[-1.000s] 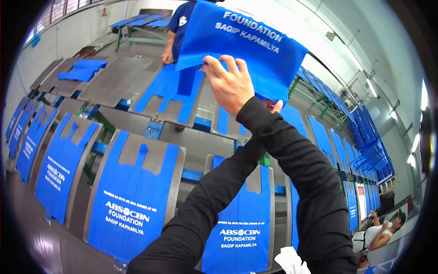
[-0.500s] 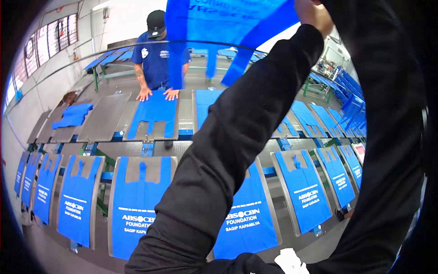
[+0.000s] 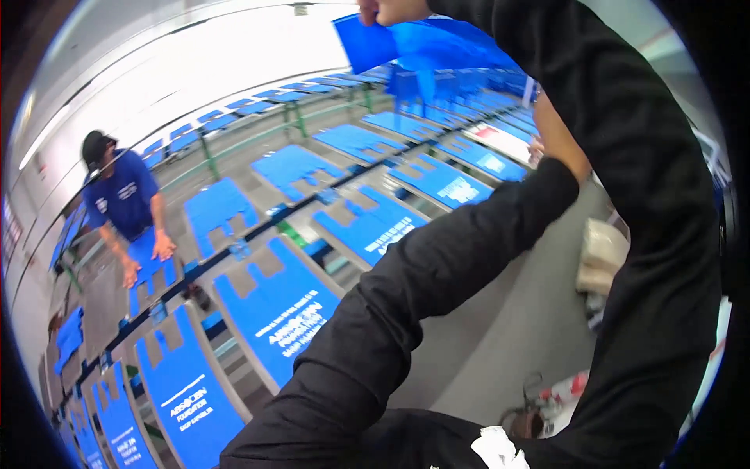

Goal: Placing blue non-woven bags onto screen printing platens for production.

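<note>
At the top, my right hand [image 3: 394, 9] has its fingers closed on a blue fabric bag [image 3: 441, 41], which spreads out to the right behind my black sleeve. My left hand [image 3: 556, 133] is lower and further right, past the end of its own black sleeve and partly covered by my right arm. Its fingers show too little to say if they grip anything. Beyond it, near its fingers, a white and red panel [image 3: 500, 141] lies on the row of boards.
Two rows of boards carry flat blue bags; the near-row bags [image 3: 285, 320] bear white print. A co-worker [image 3: 125, 187] at left presses both hands on a bag. A crumpled blue bag [image 3: 69, 340] lies far left. Pale bundles [image 3: 601, 254] sit at right.
My view has swung to the right, so the co-worker now appears further left. The blue bag has swept over to the right-hand boards, and my hands, close together before, are apart.
</note>
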### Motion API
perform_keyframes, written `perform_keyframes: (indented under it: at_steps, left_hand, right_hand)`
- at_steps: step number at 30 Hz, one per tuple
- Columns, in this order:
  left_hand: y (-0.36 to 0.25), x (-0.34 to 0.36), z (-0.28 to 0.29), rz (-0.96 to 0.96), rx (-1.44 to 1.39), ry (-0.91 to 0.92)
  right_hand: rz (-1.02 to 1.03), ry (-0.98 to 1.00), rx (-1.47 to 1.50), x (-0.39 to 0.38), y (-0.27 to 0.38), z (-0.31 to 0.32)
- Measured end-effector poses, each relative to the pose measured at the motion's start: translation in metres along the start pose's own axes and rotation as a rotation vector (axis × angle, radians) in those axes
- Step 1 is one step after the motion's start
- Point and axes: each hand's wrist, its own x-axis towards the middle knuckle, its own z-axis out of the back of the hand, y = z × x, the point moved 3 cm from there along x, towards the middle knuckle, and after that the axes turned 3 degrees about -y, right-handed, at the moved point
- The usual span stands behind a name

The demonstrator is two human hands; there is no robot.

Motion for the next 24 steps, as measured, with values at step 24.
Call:
perform_keyframes:
  at_steps: [24]
  left_hand:
    - [0.314, -0.076, -0.045, 0.494, 0.898, 1.614]
  right_hand:
    - [-1.415, 0.187, 0.568, -0.858, -0.062, -0.167]
